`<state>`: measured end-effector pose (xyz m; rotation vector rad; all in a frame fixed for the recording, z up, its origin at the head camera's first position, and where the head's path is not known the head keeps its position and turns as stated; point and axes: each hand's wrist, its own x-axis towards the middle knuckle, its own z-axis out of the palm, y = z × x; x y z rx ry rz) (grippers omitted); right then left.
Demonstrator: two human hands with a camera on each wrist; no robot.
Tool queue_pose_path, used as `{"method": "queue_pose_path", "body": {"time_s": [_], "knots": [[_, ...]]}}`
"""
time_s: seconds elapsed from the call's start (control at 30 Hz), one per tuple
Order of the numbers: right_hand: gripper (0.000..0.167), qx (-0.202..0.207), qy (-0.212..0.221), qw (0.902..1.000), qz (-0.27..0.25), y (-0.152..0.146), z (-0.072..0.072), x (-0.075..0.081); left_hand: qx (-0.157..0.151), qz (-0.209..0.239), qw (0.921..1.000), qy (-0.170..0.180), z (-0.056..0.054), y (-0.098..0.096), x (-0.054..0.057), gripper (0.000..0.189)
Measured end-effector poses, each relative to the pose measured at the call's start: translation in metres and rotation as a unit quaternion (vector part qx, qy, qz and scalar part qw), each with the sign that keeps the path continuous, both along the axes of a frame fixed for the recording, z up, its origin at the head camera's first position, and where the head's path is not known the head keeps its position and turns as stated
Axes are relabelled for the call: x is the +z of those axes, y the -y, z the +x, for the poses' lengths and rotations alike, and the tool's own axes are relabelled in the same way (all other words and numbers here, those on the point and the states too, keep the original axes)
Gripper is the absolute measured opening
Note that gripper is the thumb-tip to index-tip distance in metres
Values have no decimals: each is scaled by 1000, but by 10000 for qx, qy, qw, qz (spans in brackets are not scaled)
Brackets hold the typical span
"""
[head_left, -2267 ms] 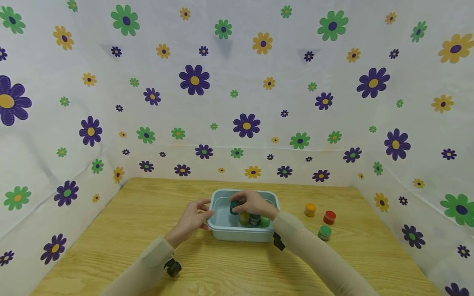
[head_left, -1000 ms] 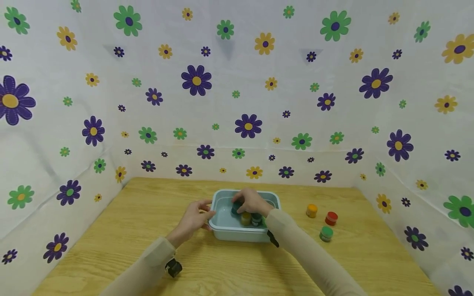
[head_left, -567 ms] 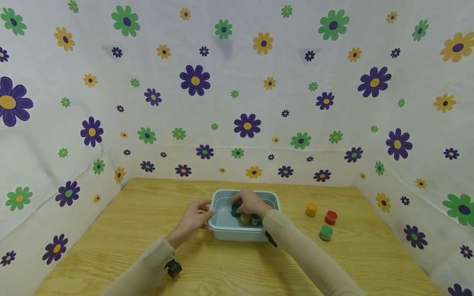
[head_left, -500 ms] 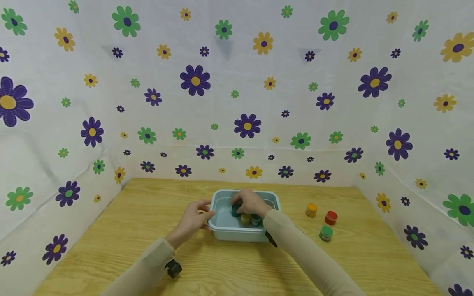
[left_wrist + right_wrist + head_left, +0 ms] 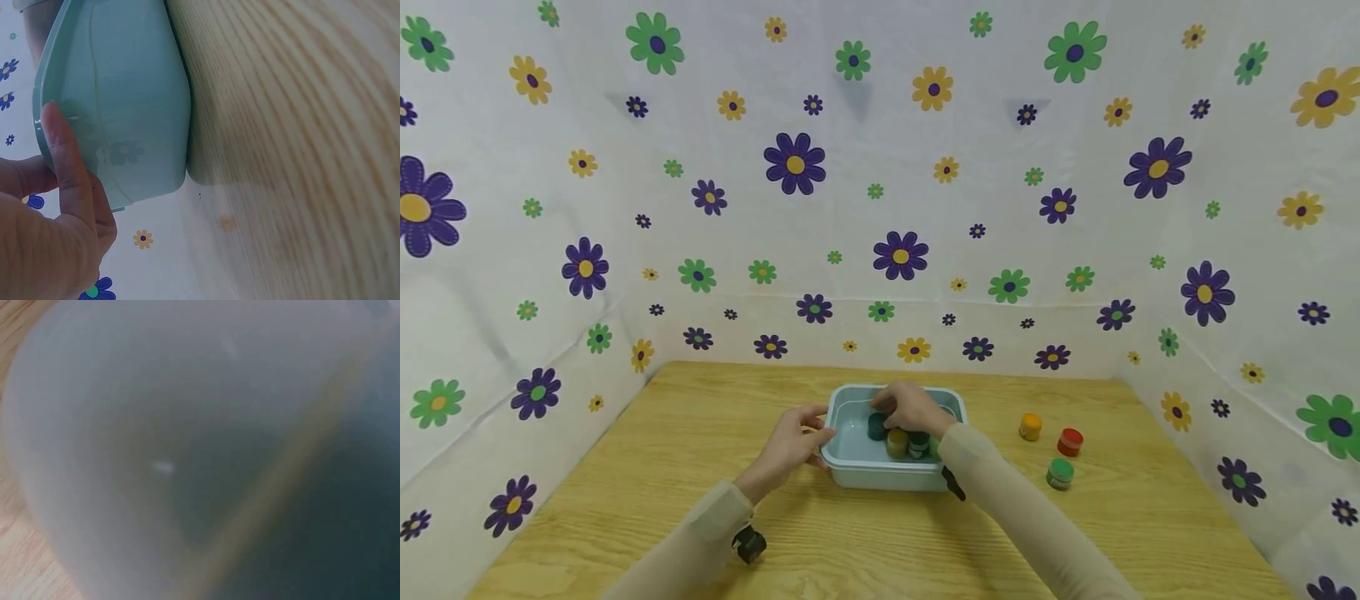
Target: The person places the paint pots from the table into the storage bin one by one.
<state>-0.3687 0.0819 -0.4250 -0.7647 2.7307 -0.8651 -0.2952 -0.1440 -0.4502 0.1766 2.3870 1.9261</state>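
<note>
Head view: light-blue tub (image 5: 891, 478) sits on the counter (image 5: 850, 542), left grip (image 5: 788, 443) pinching its left rim. Right grip (image 5: 910, 410) is inside the tub, fingers bent over the dark teal jar (image 5: 876, 428), leftmost of the jars in there. Can't tell whether it pinches the jar or sits loose; right wrist view gives only blurred tub wall.

Step looks like setting or adjusting that jar. To do it well: brace the tub from the left, seat the jar flat, then spread and lift straight up so the yellow-brown jar (image 5: 897, 444) just beside doesn't get knocked.

In the way: right sleeve (image 5: 1000, 483) crosses the tub's right end and partly hides the light-green jar (image 5: 935, 451). Dark jar (image 5: 917, 445) stands between those two.

Outside, right of the tub: orange jar (image 5: 1030, 427), red jar (image 5: 1070, 442), green-lidded jar (image 5: 1060, 474). Flowered sheet (image 5: 722, 233) hangs behind, well apart.
</note>
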Motion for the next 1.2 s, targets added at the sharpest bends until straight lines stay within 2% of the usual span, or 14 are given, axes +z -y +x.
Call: {"method": "queue_pose_path", "body": {"time_s": [0.1, 0.23, 0.33, 0.67, 0.93, 1.03, 1.2], "knots": [[36, -59, 294, 9984, -473, -5, 0, 2, 40, -4, 10000, 20, 0, 0, -1, 43], [34, -160, 601, 9913, -1159, -14, 0, 6, 113, -20, 9999, 24, 0, -1, 0, 44], [34, -106, 673, 9878, -1403, -22, 0, 8, 115, 3, 9999, 33, 1, -1, 0, 44], [36, 119, 930, 9851, -1442, -48, 5, 15, 226, 14, 9997, 133, 3, -2, -1, 44], [41, 357, 1210, 9703, -2063, -76, 8, 23, 265, 72, 9995, 173, 2, -2, -2, 45], [43, 364, 1209, 9671, -2208, -88, 10, 24, 238, 67, 9995, 171, 3, -3, -1, 45], [43, 222, 1148, 9684, -2202, -111, 14, 29, 230, 132, 9995, 184, 3, -5, 0, 45]]}}
